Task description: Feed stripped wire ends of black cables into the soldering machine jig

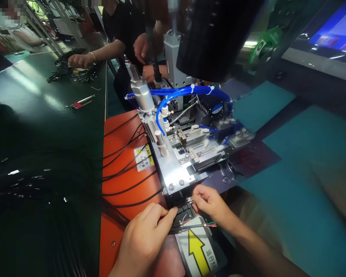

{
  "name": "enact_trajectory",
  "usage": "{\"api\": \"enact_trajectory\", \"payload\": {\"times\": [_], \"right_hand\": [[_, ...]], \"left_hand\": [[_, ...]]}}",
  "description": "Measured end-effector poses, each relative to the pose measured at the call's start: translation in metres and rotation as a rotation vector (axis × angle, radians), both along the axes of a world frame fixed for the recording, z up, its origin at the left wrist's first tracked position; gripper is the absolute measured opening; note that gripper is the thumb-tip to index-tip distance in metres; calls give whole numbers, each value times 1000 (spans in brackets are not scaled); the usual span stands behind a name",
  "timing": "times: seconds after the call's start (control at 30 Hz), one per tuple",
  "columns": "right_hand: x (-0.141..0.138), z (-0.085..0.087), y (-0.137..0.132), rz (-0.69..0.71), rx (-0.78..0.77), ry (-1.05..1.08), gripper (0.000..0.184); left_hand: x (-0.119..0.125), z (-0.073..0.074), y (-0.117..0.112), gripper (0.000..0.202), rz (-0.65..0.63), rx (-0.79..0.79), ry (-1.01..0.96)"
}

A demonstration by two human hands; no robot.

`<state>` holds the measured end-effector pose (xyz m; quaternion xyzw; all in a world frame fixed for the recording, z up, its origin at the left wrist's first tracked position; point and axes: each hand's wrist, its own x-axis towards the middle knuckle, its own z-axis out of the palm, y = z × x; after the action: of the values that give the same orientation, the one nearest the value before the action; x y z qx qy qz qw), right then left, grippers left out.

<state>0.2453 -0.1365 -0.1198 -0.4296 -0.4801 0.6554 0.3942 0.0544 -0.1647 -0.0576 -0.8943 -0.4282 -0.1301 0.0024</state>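
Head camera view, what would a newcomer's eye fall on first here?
Probably the yellow arrow on the white label at the bottom, just right of the left hand. Next, the bright blue tubes arching over the metal machine in the middle. Then the orange panel to the machine's left, with black cables running across it.

Cables cross the base of the machine; a tool lies on the tabletop at left, wrenches at right.
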Motion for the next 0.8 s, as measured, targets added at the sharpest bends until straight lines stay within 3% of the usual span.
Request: {"api": "enact_trajectory", "payload": {"times": [0.13,0.4,0.6,0.8], "right_hand": [[-1,-4,0,-11,-49,52,22],[0,-6,-1,-24,-103,78,26],[-2,3,0,-64,-94,9,21],[10,12,-8,-102,-56,-38,28]], "left_hand": [[2,1,5,34,-41,85,-7],[0,-3,6,33,-85,46,-22],[1,-3,4,28,-68,22,-75],[1,-3,2,31,-19,17,-69]]}}
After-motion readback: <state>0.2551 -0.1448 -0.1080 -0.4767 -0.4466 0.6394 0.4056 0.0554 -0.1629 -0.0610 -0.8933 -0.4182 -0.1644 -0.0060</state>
